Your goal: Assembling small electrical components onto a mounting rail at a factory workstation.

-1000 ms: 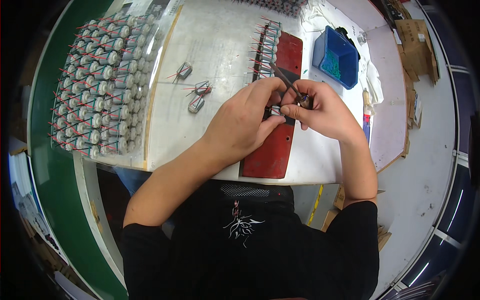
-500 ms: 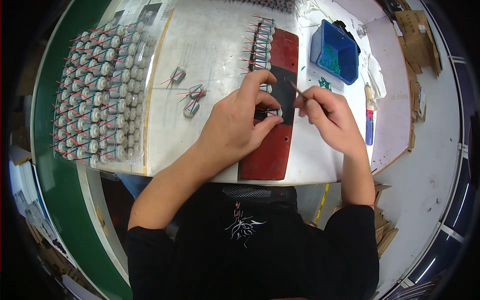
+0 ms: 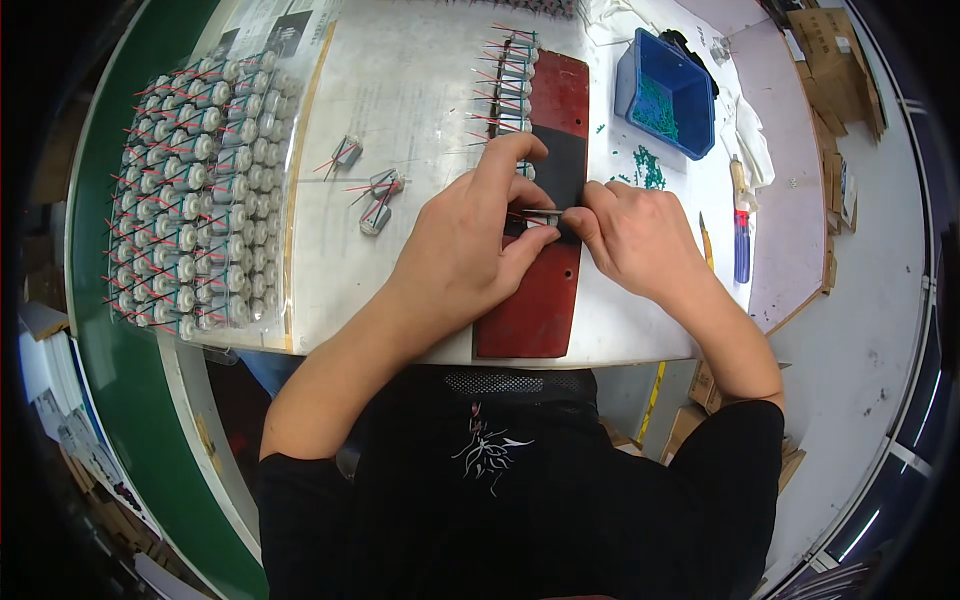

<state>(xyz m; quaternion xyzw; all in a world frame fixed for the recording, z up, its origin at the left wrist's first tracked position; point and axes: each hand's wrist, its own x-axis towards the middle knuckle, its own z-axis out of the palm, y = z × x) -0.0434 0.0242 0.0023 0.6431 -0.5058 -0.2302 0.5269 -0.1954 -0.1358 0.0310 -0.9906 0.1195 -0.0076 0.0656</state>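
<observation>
Thumb and fingers of my left hand (image 3: 462,235) are closed around a small wired motor (image 3: 538,224) on the long red-and-black board (image 3: 525,315). From the right, my right hand (image 3: 640,235) pinches a thin metal tool (image 3: 543,212); its tip reaches over the motor, and its exact kind is hidden by the fingers. Beyond my left hand, a row of similar motors (image 3: 513,85) with red and green wires runs along the board's left edge. Three loose motors (image 3: 375,218) lie on the table left of that hand.
At far left stands a large block of wired motors (image 3: 180,210) on clear plastic. A blue bin (image 3: 626,85) holds small green pieces, with more green pieces (image 3: 648,170) spilled beside it. Right of my right hand lie a pointed tool (image 3: 705,240) and a blue-handled tool (image 3: 741,245).
My right hand has moved down and left, bringing the thin tool onto the motor. My left hand keeps its hold in nearly the same place.
</observation>
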